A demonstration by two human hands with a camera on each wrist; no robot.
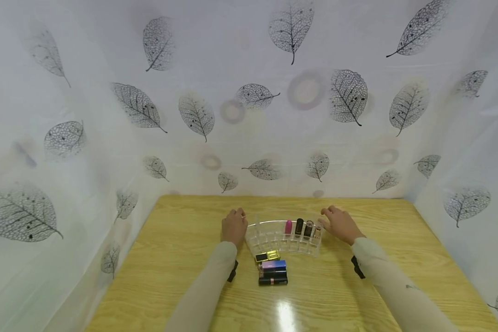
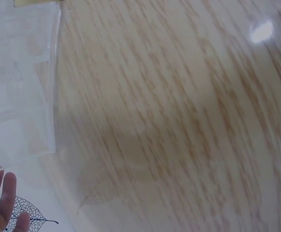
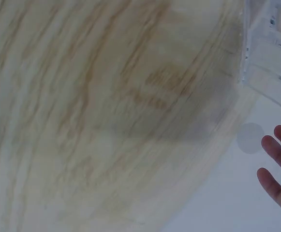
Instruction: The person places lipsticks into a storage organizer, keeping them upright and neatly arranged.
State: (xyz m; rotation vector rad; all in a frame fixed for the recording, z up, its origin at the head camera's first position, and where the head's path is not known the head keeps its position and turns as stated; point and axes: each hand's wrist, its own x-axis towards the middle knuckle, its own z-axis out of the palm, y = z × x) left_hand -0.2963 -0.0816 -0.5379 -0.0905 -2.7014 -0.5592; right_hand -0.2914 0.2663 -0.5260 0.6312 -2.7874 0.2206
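Note:
A clear tiered lipstick organizer (image 1: 269, 227) with a curved front stands on the wooden table. At its left back end, my left hand (image 1: 234, 226) grips the edge; its fingers (image 2: 7, 193) show by the clear corner in the left wrist view. On the opposite end my right hand (image 1: 341, 225) holds the right back corner, outer fingers (image 3: 278, 154) spread, the gripping fingertips mostly out of that view. A pink lipstick (image 1: 288, 227), a black lipstick (image 1: 299, 226) and other dark tubes stand in the organizer's right back slots.
In front of the organizer lie a gold-and-black lipstick (image 1: 267, 256), a blue-and-pink tube (image 1: 274, 264) and black lipsticks (image 1: 273, 281), stacked in a column. Leaf-patterned white sheeting (image 1: 265, 138) encloses the wooden table (image 1: 170, 276) at the back and sides.

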